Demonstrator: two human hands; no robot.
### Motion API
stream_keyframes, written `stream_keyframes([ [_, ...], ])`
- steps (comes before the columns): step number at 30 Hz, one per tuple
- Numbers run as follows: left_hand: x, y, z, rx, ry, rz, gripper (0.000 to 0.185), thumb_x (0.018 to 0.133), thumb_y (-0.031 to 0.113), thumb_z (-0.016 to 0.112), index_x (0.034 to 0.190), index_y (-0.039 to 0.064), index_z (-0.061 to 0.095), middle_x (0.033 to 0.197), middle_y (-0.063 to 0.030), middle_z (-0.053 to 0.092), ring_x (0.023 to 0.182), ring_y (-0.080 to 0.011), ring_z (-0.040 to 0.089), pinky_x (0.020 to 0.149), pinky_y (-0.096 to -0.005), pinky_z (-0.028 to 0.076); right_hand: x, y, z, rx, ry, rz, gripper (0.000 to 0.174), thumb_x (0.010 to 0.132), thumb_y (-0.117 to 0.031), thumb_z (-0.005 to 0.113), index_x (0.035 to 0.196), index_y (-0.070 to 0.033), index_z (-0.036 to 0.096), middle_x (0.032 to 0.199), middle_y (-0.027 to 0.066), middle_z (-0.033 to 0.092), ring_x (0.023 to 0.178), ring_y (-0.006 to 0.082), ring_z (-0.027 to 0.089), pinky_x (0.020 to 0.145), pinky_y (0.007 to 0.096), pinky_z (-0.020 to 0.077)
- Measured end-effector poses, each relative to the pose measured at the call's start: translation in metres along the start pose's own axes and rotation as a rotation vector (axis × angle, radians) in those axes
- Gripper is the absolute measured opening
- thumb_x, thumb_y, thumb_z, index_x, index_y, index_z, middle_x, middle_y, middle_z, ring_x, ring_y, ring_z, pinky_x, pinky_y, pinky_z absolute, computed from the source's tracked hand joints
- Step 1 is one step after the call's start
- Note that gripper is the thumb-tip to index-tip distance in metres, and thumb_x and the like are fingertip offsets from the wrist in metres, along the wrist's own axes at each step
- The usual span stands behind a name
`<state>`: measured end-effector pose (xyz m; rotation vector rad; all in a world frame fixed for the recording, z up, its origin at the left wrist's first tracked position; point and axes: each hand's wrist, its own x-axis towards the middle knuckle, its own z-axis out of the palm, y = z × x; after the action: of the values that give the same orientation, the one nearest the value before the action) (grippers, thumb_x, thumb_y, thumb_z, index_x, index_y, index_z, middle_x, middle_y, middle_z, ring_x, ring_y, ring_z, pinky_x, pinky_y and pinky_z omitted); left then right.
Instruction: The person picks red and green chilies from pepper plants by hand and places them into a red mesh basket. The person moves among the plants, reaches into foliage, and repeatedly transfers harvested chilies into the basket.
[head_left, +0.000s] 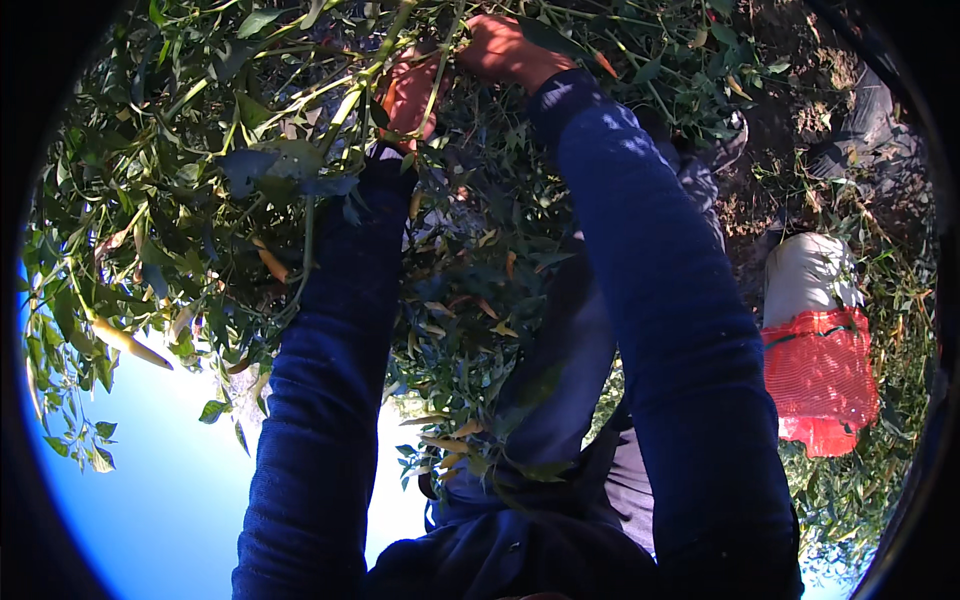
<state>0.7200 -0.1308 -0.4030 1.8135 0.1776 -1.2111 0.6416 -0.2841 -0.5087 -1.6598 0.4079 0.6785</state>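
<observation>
Both of my arms, in dark blue sleeves, reach into a leafy chili pepper plant (277, 172) at the top of the view. My left hand (412, 97) is among the green stems, partly covered by them, with an orange-red pepper beside its fingers. Close by on the right, my right hand (510, 49) is bent toward the left one, its fingertips hidden by foliage. Whether either hand grips anything cannot be made out. A yellow chili pepper (127, 343) hangs at the far left, and an orange one (270, 262) hangs left of my left forearm.
On the right, a whitish container (810, 274) has red mesh netting (821, 367) around its lower part in the view. Bare soil (772, 165) and dark plastic sheeting (870, 127) lie at the upper right. More pale yellow peppers (450, 444) hang near my body, below the hands.
</observation>
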Motion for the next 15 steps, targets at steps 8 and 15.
stream_keyframes([
  [8,-0.016,-0.006,-0.045,-0.466,-0.398,-0.034,0.05,0.105,0.03,0.055,0.144,0.0,0.05,0.138,-0.0177,0.062,0.122,-0.0272,0.062,0.101,-0.0408,0.053,-0.12,-0.021,-0.029,0.537,-0.016,-0.206,0.034,0.097,-0.026,0.066,0.122,-0.003,0.065,0.088,0.0042,0.068,0.074,0.0127,0.062,0.067,0.0285,0.0515],
  [15,-0.047,-0.039,0.006,-0.216,-0.298,-0.111,0.037,0.103,0.014,0.055,0.138,0.001,0.055,0.132,-0.0132,0.064,0.121,-0.026,0.062,0.103,-0.0374,0.052,-0.18,0.011,-0.009,1.297,-0.134,-0.128,0.027,0.097,-0.013,0.067,0.118,0.001,0.059,0.082,0.0067,0.069,0.065,0.0079,0.063,0.055,0.0228,0.0506],
])
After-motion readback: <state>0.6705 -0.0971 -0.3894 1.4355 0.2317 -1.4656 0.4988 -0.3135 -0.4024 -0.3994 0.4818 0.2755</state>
